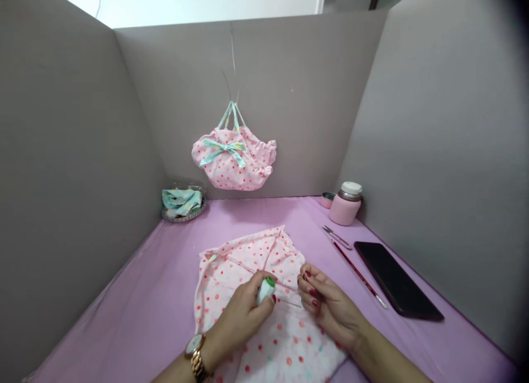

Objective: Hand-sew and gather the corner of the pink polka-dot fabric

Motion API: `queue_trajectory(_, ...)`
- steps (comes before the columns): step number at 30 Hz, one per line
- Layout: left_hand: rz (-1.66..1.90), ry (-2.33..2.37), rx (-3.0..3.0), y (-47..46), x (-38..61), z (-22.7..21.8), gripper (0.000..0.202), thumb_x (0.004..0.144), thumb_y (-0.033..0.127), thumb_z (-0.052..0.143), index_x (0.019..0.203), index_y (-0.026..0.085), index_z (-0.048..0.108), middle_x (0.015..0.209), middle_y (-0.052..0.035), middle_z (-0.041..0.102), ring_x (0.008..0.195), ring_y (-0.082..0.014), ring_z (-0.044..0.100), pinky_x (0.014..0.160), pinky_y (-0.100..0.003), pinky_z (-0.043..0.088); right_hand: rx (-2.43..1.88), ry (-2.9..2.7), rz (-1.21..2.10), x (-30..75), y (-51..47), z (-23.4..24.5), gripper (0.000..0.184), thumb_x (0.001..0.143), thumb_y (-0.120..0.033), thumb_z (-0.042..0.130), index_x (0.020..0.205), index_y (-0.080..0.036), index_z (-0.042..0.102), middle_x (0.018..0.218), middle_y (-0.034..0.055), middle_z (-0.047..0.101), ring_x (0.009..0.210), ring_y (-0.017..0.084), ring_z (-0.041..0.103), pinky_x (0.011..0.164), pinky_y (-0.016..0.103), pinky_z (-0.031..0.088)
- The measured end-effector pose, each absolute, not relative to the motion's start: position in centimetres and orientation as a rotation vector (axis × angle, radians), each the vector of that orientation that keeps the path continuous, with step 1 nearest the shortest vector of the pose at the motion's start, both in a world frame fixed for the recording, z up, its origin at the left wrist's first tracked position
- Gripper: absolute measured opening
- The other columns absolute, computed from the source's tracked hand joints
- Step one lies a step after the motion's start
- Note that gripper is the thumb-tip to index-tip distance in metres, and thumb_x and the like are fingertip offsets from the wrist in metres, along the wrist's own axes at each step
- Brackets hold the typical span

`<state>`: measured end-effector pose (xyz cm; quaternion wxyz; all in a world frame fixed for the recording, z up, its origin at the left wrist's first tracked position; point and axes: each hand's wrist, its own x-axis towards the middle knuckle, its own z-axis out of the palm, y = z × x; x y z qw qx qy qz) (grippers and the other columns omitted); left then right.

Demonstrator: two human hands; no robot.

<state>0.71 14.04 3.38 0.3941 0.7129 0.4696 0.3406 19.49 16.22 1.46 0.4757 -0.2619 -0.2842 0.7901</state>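
Observation:
My left hand (256,300) is closed around a small spool of pale thread (265,290) with a green end. My right hand (320,295) is just to its right, fingers curled in a pinch; whatever is between the fingertips is too small to make out. Under both hands lies a pink cloth with red dots (275,341), creased and with a folded seam along its far edge. A small green and yellow bit of fabric (212,258) shows near its far left corner.
Ahead hangs a dotted pink fabric bag (235,171) with a mint bow. A tray (184,217) of mint fabric sits at the back left. To the right are thread snips (341,239), a thin red brush-like stick (359,273), a black phone (397,281) and a pink jar (345,206).

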Motion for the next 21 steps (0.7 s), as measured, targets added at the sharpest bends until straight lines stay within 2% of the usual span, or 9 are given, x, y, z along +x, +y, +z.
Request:
queue_trajectory(5,0.965,0.882,1.25,15.1,-0.3,2.9,0.017,0.073,0.009,0.053,0.089,0.017,0.055,0.06,0.0069,0.051,0.052,-0.0075,0.045,0.051,-0.017,0.037,-0.667,-0.676,1.884,20.0,16.7,1.5,0.03,0.068,-0.027,0.071,0.073,-0.018,0.043,0.054,-0.0073,0.037,0.04,0.002,0.029,0.04,0.015,0.019)
queue_trajectory(10,0.956,0.754,0.986,15.7,-1.5,2.9,0.013,0.068,0.015,0.067,0.077,0.012,0.058,0.056,0.0039,0.053,0.043,-0.005,0.047,0.041,-0.014,0.039,-0.637,-0.603,1.842,20.8,17.5,0.9,0.025,0.069,-0.023,0.071,0.073,-0.017,0.047,0.056,-0.0063,0.038,0.043,0.002,0.031,0.04,0.014,0.022)
queue_trajectory(14,1.079,0.711,0.728,16.8,-3.3,3.2,0.006,0.078,0.018,0.057,0.077,0.012,0.056,0.064,-0.0012,0.06,0.042,-0.0031,0.05,0.039,-0.01,0.041,-0.612,-0.542,1.814,21.2,18.0,0.3,0.023,0.069,-0.018,0.071,0.071,-0.016,0.048,0.057,-0.0056,0.039,0.044,0.002,0.032,0.04,0.014,0.025)
queue_trajectory(18,1.208,0.656,0.493,18.8,-6.4,3.3,0.023,0.089,0.021,0.039,0.079,0.009,0.055,0.063,-0.0051,0.062,0.046,-0.0045,0.057,0.045,-0.01,0.048,-0.61,-0.564,1.84,20.9,17.9,0.2,0.019,0.072,-0.019,0.069,0.073,-0.016,0.05,0.056,-0.0051,0.04,0.043,0.002,0.033,0.04,0.013,0.026)
queue_trajectory(21,1.355,0.62,0.378,20.2,-9.3,3.2,0.032,0.093,0.023,0.029,0.087,0.005,0.055,0.072,-0.0103,0.066,0.058,-0.0081,0.064,0.053,-0.012,0.053,-0.609,-0.584,1.846,20.6,17.8,0.2,0.017,0.074,-0.02,0.068,0.073,-0.016,0.051,0.056,-0.005,0.04,0.043,0.002,0.033,0.04,0.013,0.026)
